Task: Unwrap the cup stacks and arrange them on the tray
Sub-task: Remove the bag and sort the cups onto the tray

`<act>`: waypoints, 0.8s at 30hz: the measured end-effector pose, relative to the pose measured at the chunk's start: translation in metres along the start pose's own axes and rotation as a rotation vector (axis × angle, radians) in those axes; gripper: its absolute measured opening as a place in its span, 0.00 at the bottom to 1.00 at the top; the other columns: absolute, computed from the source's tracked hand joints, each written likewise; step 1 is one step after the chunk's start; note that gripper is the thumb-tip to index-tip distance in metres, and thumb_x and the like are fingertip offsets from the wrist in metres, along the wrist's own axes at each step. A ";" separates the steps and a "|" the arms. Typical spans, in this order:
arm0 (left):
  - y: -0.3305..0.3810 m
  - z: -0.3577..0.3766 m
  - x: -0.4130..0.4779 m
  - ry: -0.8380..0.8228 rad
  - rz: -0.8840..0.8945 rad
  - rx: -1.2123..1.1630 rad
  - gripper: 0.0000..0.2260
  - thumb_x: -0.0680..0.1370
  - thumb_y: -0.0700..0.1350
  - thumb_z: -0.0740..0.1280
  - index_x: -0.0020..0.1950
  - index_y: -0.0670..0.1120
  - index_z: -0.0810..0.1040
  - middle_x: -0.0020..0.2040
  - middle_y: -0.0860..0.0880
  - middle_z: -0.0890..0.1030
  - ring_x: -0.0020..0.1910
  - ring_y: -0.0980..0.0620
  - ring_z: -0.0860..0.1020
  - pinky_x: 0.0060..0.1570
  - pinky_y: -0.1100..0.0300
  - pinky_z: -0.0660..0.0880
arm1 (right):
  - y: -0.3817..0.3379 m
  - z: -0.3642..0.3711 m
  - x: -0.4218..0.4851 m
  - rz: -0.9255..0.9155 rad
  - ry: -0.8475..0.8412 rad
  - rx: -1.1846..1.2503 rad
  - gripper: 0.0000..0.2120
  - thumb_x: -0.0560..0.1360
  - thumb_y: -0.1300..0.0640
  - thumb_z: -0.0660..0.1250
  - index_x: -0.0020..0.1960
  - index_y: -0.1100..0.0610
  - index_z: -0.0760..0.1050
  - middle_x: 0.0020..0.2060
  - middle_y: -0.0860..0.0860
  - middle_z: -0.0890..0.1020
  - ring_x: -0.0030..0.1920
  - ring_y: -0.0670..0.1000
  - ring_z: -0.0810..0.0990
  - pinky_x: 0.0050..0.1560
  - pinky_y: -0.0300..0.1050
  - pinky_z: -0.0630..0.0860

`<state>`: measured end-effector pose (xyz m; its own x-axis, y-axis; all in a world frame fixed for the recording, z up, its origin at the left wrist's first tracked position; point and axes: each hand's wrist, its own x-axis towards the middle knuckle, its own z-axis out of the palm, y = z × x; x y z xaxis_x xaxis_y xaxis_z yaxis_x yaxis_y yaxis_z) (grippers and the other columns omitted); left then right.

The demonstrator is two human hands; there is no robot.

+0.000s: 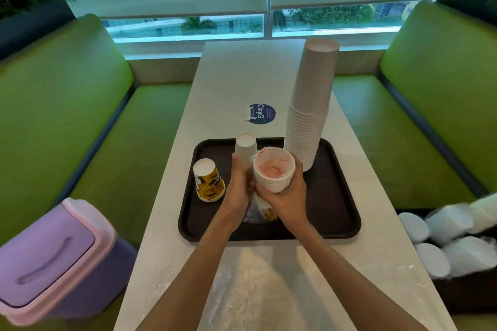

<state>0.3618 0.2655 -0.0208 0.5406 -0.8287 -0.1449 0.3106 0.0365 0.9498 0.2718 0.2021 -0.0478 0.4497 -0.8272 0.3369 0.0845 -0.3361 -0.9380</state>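
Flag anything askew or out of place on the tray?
The tall cup stack at the tray's far right leans rightward toward its top, though the wide lens may exaggerate it. A loose plastic sheet lies on the table's near end. Nothing spilled.

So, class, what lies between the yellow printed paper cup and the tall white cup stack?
Head view: the left hand and right hand, holding a short plastic-wrapped cup stack; a single upturned white paper cup stands just behind.
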 end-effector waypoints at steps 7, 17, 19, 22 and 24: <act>-0.032 0.003 -0.006 0.022 -0.080 -0.031 0.26 0.75 0.65 0.45 0.60 0.55 0.75 0.58 0.53 0.81 0.61 0.55 0.77 0.56 0.63 0.74 | 0.022 0.003 -0.004 0.071 -0.034 -0.002 0.38 0.63 0.59 0.80 0.63 0.41 0.63 0.58 0.41 0.75 0.60 0.34 0.74 0.58 0.26 0.69; -0.053 -0.004 0.000 -0.013 -0.253 -0.134 0.31 0.78 0.64 0.38 0.68 0.50 0.69 0.63 0.47 0.77 0.58 0.51 0.77 0.54 0.55 0.77 | 0.047 -0.013 -0.006 0.128 -0.186 -0.069 0.38 0.61 0.51 0.81 0.63 0.43 0.63 0.58 0.41 0.75 0.59 0.35 0.74 0.54 0.26 0.71; -0.051 -0.005 0.000 -0.021 -0.280 -0.087 0.33 0.78 0.65 0.38 0.71 0.48 0.67 0.64 0.46 0.75 0.57 0.53 0.77 0.51 0.59 0.78 | 0.048 -0.018 -0.003 0.155 -0.240 -0.080 0.37 0.62 0.53 0.81 0.64 0.45 0.64 0.59 0.43 0.76 0.60 0.36 0.75 0.55 0.28 0.72; -0.038 -0.007 -0.002 -0.039 -0.311 0.036 0.36 0.77 0.67 0.37 0.72 0.46 0.65 0.68 0.47 0.72 0.61 0.53 0.74 0.58 0.60 0.72 | 0.042 -0.032 0.006 0.199 -0.365 -0.119 0.40 0.61 0.48 0.81 0.67 0.49 0.65 0.60 0.44 0.77 0.60 0.39 0.75 0.58 0.35 0.74; -0.027 -0.009 -0.001 -0.041 -0.281 0.113 0.37 0.76 0.67 0.37 0.72 0.46 0.66 0.69 0.46 0.72 0.68 0.50 0.70 0.68 0.55 0.66 | 0.036 -0.044 0.015 0.222 -0.453 -0.149 0.43 0.60 0.45 0.81 0.69 0.50 0.65 0.60 0.44 0.76 0.62 0.41 0.74 0.62 0.37 0.73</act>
<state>0.3600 0.2709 -0.0488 0.4131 -0.8193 -0.3977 0.3536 -0.2582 0.8991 0.2425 0.1585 -0.0727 0.7846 -0.6193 0.0310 -0.1693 -0.2622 -0.9500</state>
